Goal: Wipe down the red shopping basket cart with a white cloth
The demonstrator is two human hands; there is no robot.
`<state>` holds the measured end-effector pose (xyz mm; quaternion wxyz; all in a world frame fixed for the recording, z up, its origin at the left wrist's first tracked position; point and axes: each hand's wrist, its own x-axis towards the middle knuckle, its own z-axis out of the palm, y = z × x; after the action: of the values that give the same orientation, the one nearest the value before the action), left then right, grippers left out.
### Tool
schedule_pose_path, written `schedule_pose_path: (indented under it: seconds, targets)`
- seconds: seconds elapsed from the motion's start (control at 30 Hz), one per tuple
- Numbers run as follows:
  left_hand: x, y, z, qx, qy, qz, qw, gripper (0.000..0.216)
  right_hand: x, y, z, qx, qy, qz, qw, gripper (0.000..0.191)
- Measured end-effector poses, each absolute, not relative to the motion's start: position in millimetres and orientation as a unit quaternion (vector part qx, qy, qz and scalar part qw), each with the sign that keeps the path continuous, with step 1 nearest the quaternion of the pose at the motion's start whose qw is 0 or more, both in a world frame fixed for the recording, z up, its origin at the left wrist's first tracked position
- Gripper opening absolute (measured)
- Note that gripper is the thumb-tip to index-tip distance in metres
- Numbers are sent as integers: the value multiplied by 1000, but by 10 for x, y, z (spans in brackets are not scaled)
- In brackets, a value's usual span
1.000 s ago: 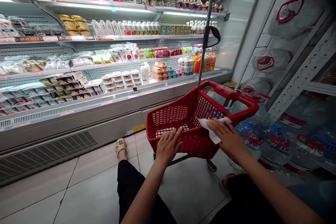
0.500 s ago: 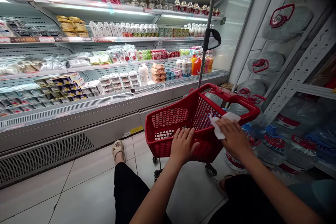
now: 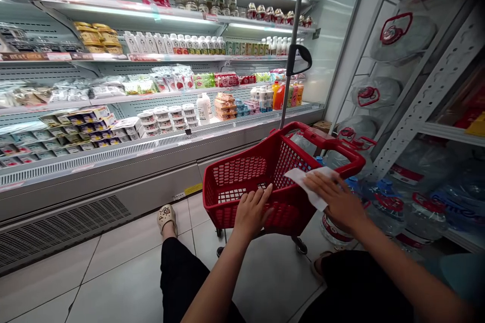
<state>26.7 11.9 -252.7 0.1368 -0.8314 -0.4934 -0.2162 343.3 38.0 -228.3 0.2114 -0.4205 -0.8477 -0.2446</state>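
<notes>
In the head view a red plastic shopping cart [image 3: 242, 176] with lattice walls stands in front of me, its handle [image 3: 348, 159] toward the right. My left hand [image 3: 253, 212] curls its fingers over the cart's near rim, the thumb on the outer side. A white wipe [image 3: 320, 202] lies under the fingers of my right hand [image 3: 333, 199], which presses it on the near rim close to the handle. Part of the wipe sticks out left of the fingers. The right thumb is hidden.
Behind the cart runs a lit refrigerated shelf [image 3: 151, 146] stocked with dairy goods. A grey pole [image 3: 299, 5] with a black grip [image 3: 299, 60] rises beyond the cart. Large water bottles [image 3: 388, 207] and a white metal rack [image 3: 413, 111] stand at the right. My feet are on the tiles [image 3: 117, 262].
My right hand has slid slightly left and toward me along the rim, and more of the wipe shows. My left hand stays on the rim. The view has shifted slightly.
</notes>
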Motion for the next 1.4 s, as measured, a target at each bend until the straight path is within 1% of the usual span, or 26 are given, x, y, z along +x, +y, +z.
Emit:
schedule_pose_path:
  seconds: [0.13, 0.23, 0.33, 0.43, 0.57, 0.67, 0.77, 0.87, 0.97, 1.13, 1.3, 1.4]
  targets:
    - [238, 132, -2542, -825, -498, -233, 134, 72, 3754, 409, -2144, -498, -790, -268, 236, 71]
    - [279, 121, -2563, -811, -513, -245, 137, 74, 3606, 414, -2184, -524, -768, -261, 258, 75]
    - [340, 85, -2583, -803, -521, -253, 140, 75, 3231, 400, -2349, -500, -785, -248, 269, 79]
    - [367, 36, -2590, -804, -521, -252, 140, 75, 2912, 369, -2522, -448, -826, -227, 255, 83]
    - [346, 1, -2579, -817, -506, -241, 138, 74, 2852, 420, -2585, -424, -847, -217, 234, 87]
    - [356, 19, -2574, -826, -496, -234, 131, 73, 2958, 578, -2531, -428, -846, -225, 226, 83]
    - [434, 46, -2581, -828, -494, -235, 123, 73, 2978, 767, -2493, -451, -829, -228, 238, 75]
    - [556, 47, -2580, -823, -503, -241, 108, 80, 2788, 832, -2556, -465, -820, -215, 256, 68]
    - [640, 20, -2545, -824, -501, -254, 76, 89, 2415, 663, -2741, -444, -836, -184, 265, 71]
    - [499, -60, -2444, -827, -492, -269, 38, 89, 2003, 249, -2986, -383, -869, -151, 273, 78]
    - [115, -175, -2398, -844, -479, -229, 72, 87, 2214, 399, -2829, -376, -880, -168, 236, 84]
    - [-123, -272, -2398, -844, -488, -206, 82, 83, 2319, 633, -2693, -398, -873, -164, 230, 82]
